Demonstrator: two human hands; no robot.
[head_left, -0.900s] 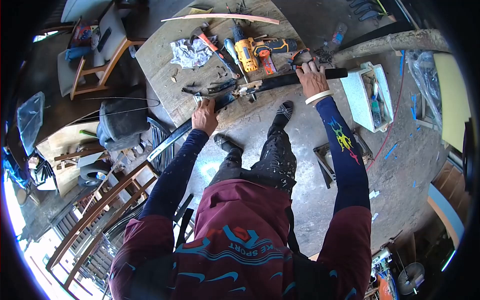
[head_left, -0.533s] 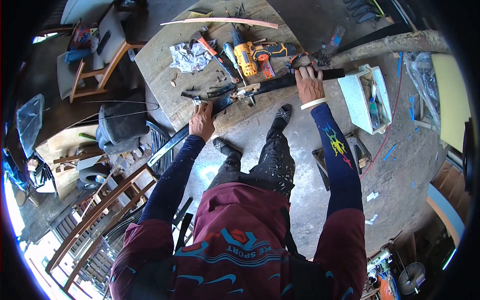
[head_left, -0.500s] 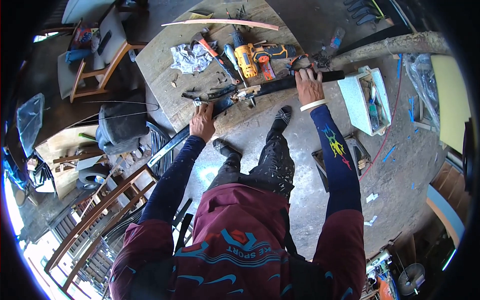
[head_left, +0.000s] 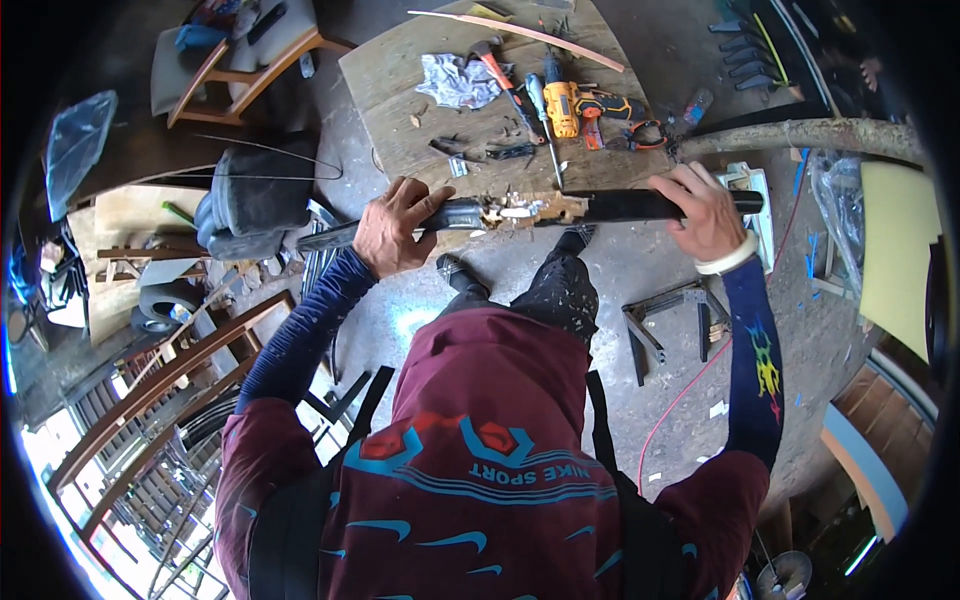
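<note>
Both my hands hold a long black bar (head_left: 630, 205), level in front of me at the near edge of the wooden table (head_left: 400, 120). Its middle is broken open, with splintered bare wood (head_left: 535, 208) and whitish bits showing. My left hand (head_left: 398, 225) is closed round the bar left of the break. Near its right end, my right hand (head_left: 705, 212) grips it with the fingers over the top. Just beyond the break lies a screwdriver (head_left: 544, 115), its tip toward the bar.
On the table are a yellow drill (head_left: 562, 98), red-handled pliers (head_left: 648, 135), a hammer-like tool (head_left: 507, 88), crumpled paper (head_left: 455, 82) and a thin wooden strip (head_left: 520, 35). A white box (head_left: 748, 178) stands right, partly hidden. A black metal frame (head_left: 670, 310) and red hose (head_left: 665, 415) are on the floor.
The bar has come up off the table toward me and turned from slanting to nearly level. Both hands moved with it, still gripping, and the right hand went farther right. The view shifted too.
</note>
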